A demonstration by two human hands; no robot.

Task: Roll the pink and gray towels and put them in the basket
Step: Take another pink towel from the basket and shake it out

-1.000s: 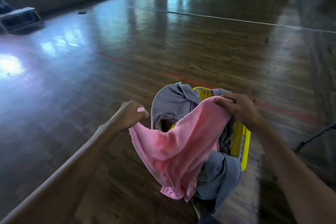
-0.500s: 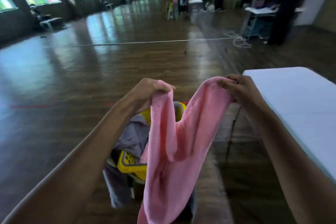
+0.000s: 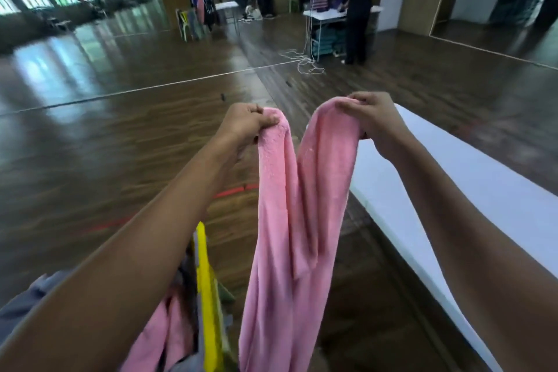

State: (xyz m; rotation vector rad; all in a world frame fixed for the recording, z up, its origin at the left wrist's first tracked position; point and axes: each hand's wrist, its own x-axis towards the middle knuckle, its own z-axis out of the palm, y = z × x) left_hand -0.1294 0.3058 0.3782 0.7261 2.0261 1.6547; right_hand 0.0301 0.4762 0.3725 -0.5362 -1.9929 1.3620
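Both hands raised out in front, each gripping one top corner of the cloth.

The left forearm (image 3: 136, 251) comes in bare from the near left and runs up toward the centre. It ends in the left hand (image 3: 247, 124), whose fingers are curled and whose thumb is pressed down on a bunched corner of the pink towel (image 3: 290, 220). The right forearm (image 3: 468, 235), also bare, reaches in from the near right. Its wrist bends so that the back of the right hand (image 3: 373, 121) faces up, and its fingers hook over the towel's other corner and pinch it. The two hands sit at about the same height, close but apart, with the right one slightly farther away.
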